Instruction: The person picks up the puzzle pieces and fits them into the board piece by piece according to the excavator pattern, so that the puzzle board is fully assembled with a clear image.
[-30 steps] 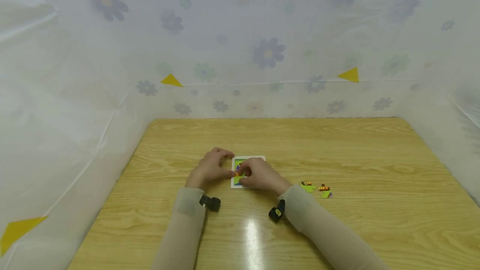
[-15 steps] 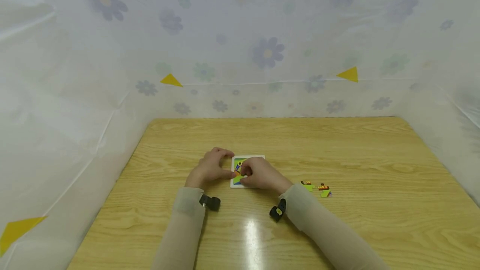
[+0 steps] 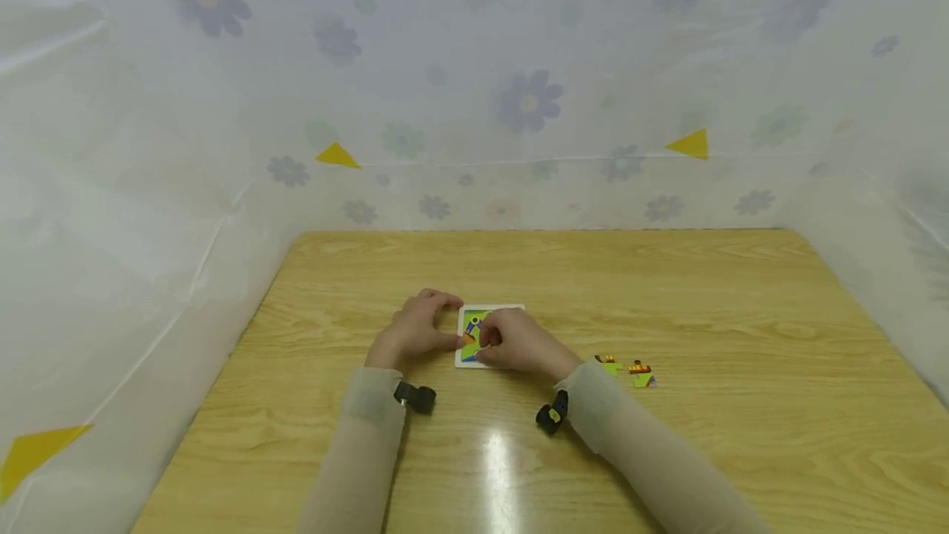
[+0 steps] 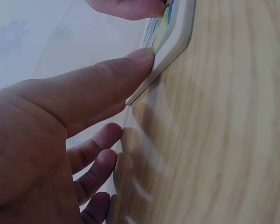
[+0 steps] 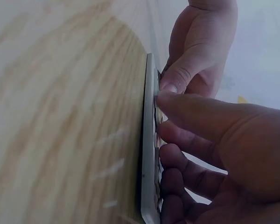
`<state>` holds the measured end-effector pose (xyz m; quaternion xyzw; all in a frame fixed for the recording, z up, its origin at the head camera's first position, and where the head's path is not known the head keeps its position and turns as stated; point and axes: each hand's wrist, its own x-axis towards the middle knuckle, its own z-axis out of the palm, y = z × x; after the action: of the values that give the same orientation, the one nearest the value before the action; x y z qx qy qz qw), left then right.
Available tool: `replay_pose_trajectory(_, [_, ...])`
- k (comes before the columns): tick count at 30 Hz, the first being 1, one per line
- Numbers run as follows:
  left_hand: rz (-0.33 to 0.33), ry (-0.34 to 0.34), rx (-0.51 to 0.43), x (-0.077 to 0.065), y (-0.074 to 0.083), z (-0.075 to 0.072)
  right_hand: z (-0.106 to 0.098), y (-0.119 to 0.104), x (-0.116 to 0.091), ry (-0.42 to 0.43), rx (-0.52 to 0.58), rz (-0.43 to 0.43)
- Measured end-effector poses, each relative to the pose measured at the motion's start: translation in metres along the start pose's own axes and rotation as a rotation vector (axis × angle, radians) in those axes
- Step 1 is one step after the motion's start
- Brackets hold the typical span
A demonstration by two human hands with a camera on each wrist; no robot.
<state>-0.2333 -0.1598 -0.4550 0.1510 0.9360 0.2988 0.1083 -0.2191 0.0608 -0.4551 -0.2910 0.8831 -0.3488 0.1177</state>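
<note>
A small jigsaw puzzle in a white-rimmed tray (image 3: 469, 365) lies flat on the table, showing green, blue and orange artwork. My left hand (image 3: 415, 330) is at its left side. In the left wrist view its straight thumb presses on the tray rim (image 4: 175, 49), with the index finger by the far corner and the other fingertips at the tabletop. Over the right part of the picture, my right hand (image 3: 521, 344) has its thumb and curled fingers pinching a puzzle piece (image 5: 158, 112) low in the tray. Those fingers hide most of that piece.
Two loose puzzle pieces, one green and brown (image 3: 610, 366) and another (image 3: 642, 374) alike in colour, lie right of the tray beside the right sleeve. The wooden table (image 3: 474, 262) is bordered by a pale flowered curtain (image 3: 445, 105) at the back and sides.
My right hand's fingertips have shifted slightly right across the tray, uncovering more of the picture's left part. The left hand stays at the tray's left side, and the loose pieces lie as before.
</note>
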Motion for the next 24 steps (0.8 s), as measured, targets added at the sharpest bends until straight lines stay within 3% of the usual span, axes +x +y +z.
replay_pose_trajectory(13, [-0.009, -0.013, 0.022, 0.0025, -0.0024, 0.0002, 0.0032, 0.0012, 0.0038, -0.005, -0.071, 0.03])
replay_pose_trajectory(24, [-0.013, -0.009, 0.021, 0.0008, 0.0007, -0.0007, 0.004, 0.0002, 0.0023, 0.008, -0.065, 0.028])
